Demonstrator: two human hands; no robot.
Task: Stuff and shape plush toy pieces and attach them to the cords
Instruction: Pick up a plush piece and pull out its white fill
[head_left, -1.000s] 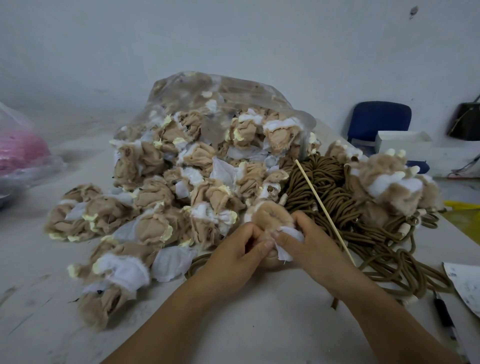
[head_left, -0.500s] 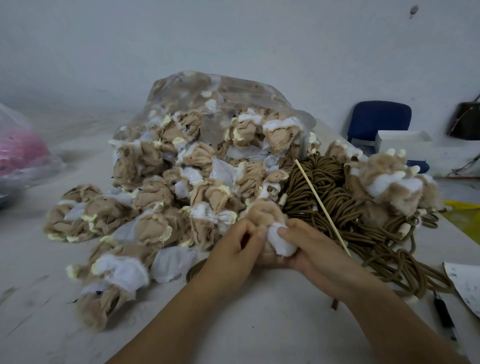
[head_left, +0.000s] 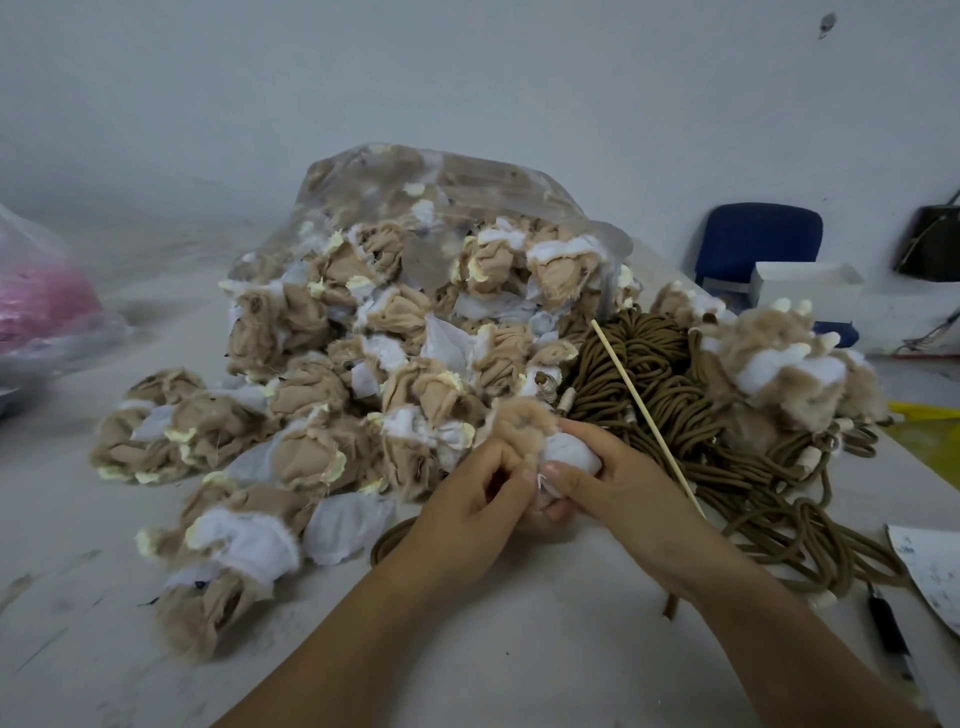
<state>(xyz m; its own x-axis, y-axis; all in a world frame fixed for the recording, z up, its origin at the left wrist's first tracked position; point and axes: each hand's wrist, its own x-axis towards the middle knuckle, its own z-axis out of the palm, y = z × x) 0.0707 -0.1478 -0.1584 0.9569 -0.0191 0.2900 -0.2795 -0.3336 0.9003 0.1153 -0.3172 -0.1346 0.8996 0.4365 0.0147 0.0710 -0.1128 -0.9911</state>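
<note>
1. The worktop (head_left: 78, 571) carries everything. It is pale and scuffed, and looks a firm base to press a soft piece against.
2. A heap of unstuffed plush pieces (head_left: 363, 364) spills from a clear bag (head_left: 467, 192). They are limp tan and white fabric with raw fuzzy edges. They look very light and crushable, and likely to snag on each other when one is pulled out.
3. The brown cords (head_left: 660, 374) lie in a tangled coil to the right of the heap. They seem flexible but firm, so it is best to take one near its end, because pulling mid-length would probably drag the whole coil.
4. Finished plush toys (head_left: 779, 374) sit on the far side of the cords.
5. The left hand (head_left: 467, 519) and right hand (head_left: 618, 478) meet just in front of the heap, above the worktop.
6. Between them is the plush piece (head_left: 524, 423), tan fur on top and a white pouch below. It looks soft, springy and nearly weightless. It will deform under any squeeze, so the firmer hold is at the seam or opening, not on the fur.
7. A thin wooden stick (head_left: 644, 410) lies slanted across the cords, beside the right hand. It looks stiff but easy to snap.
8. The left fingers (head_left: 498, 467) are curled and pinch the piece's edge. The right thumb and fingers are clamped round the white pouch.
</note>
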